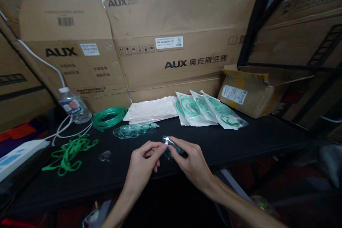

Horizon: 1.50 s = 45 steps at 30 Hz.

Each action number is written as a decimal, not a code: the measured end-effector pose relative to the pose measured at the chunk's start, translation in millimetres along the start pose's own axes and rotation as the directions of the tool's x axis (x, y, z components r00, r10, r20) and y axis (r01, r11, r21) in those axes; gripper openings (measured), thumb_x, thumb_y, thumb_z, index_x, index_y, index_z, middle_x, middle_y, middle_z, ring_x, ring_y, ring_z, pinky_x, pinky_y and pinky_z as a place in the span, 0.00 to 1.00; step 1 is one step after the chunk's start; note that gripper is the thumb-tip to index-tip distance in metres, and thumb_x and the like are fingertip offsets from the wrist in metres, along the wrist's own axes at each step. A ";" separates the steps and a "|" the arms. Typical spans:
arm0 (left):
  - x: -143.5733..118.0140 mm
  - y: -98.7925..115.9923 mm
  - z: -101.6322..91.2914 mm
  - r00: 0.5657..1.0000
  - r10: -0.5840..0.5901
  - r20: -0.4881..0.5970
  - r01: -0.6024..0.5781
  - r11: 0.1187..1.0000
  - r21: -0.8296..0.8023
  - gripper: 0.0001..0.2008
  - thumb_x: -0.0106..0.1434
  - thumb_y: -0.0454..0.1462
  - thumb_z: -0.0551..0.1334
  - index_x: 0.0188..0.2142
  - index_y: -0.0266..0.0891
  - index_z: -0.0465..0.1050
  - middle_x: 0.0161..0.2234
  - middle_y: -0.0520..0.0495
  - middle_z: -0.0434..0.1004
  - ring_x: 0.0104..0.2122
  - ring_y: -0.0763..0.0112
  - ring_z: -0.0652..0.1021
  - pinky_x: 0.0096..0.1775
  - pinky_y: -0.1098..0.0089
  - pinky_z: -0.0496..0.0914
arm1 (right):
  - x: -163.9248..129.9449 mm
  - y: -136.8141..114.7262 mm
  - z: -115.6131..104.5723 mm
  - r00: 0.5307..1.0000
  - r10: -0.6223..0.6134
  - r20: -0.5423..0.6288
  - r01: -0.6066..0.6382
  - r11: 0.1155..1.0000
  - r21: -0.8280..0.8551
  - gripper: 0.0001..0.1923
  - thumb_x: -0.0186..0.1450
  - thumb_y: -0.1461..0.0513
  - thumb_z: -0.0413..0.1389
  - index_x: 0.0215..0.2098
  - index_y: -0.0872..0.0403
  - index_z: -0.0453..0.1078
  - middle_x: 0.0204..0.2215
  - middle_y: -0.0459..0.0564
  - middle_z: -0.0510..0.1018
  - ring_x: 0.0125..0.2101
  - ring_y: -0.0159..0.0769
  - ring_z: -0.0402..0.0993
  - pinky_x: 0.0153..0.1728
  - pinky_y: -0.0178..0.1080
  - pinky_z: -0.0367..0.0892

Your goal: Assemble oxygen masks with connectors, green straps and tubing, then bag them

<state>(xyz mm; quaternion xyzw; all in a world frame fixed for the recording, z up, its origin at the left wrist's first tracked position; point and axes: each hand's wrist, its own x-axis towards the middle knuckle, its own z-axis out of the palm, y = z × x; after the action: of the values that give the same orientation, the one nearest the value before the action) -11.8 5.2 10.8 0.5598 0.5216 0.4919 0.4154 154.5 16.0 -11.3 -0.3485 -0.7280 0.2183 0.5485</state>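
Observation:
A clear green oxygen mask (168, 154) is between my hands above the front of the black table. My right hand (192, 157) is closed around its right side. My left hand (145, 156) pinches with thumb and forefinger at a small shiny metal strip (167, 141) on the mask; the exact contact is partly hidden by the fingertips. Just behind lies a row of several nested green masks (136, 130). Small clear plastic pieces (105, 156) lie left of my left hand, and a tangle of green elastic straps (70, 153) is farther left.
Coiled green tubing (108, 117) lies near a plastic bottle (74, 106) with a white cable. White pouches (152, 109) are stacked at the back, beside packed mask pouches (196, 108). An opened carton (247, 94) stands right, a power strip (22, 156) left. Large cardboard panels (176, 17) wall the back.

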 end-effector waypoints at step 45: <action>8.4 -10.2 -25.8 0.749 0.531 0.397 -0.659 0.663 0.356 0.17 0.67 0.39 0.66 0.55 0.49 0.74 0.54 0.50 0.79 0.53 0.66 0.78 0.57 0.64 0.71 | 11.4 -3.4 -17.5 0.893 0.290 0.344 -0.382 0.893 0.239 0.10 0.70 0.59 0.55 0.40 0.56 0.76 0.34 0.48 0.80 0.35 0.36 0.74 0.37 0.36 0.68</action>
<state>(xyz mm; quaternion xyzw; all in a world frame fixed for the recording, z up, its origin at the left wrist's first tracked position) -39.1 13.5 6.2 0.8429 0.3525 0.3802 0.1439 168.5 21.2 3.7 -0.3459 -0.6886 0.4690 0.4315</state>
